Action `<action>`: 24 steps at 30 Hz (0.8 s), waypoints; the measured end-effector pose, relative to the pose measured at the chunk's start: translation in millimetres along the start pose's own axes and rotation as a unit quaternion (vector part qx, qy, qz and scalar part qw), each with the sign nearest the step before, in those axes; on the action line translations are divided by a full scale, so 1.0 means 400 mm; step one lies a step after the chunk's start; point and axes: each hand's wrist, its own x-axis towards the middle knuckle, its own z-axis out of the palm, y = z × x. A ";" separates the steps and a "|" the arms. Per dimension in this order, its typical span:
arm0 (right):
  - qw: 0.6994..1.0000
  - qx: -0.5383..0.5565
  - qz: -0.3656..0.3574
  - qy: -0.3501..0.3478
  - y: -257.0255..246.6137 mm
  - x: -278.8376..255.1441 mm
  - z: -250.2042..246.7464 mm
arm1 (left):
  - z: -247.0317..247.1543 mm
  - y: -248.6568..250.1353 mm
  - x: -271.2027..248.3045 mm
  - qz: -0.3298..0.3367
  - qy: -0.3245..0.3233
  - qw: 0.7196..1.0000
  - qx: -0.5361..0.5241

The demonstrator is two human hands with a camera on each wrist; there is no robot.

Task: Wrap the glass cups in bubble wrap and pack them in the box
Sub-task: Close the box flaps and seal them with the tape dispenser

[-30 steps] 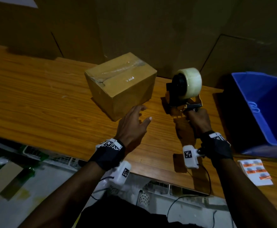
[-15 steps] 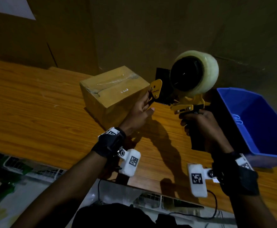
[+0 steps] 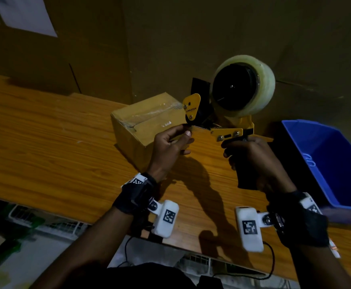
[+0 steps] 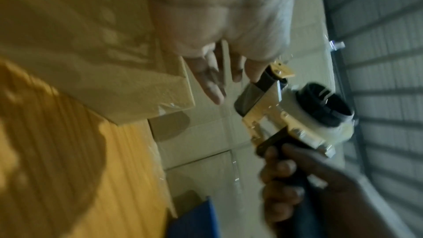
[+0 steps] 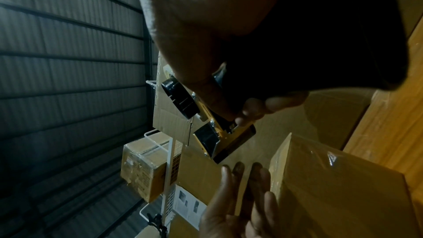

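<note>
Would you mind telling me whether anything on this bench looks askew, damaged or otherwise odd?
Only small things: the cardboard box sits turned at an angle to the table edge, and the clear tape along its top seam looks wrinkled. The tape dispenser and blue bin look intact.

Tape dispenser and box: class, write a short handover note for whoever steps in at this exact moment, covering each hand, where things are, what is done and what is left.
Right hand: grips the handle of the tape dispenser, held up above the table.
Left hand: thumb and forefinger pinch at the dispenser's front edge, apparently at the tape end; the other fingers are straight.
Box: on the table, flaps closed, clear tape already along the top seam. No cups or bubble wrap in view.
Blue bin: at the right.
Left: probably pull the tape free and add more strips to the box.
</note>
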 end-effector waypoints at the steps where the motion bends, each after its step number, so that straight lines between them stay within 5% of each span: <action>1: 1.000 0.007 0.002 -0.003 -0.004 0.001 0.004 | 0.000 0.009 0.000 -0.007 0.024 1.000 -0.018; 10: 1.000 0.028 -0.001 -0.004 -0.036 -0.004 0.030 | -0.014 0.074 0.039 -0.156 0.072 0.977 -0.130; 19: 1.000 0.008 -0.013 0.005 -0.046 -0.008 0.038 | -0.031 0.107 0.089 -0.198 0.137 0.954 -0.176; 24: 0.999 0.031 -0.007 0.004 -0.054 -0.005 0.029 | -0.058 0.121 0.104 -0.218 0.102 0.961 -0.138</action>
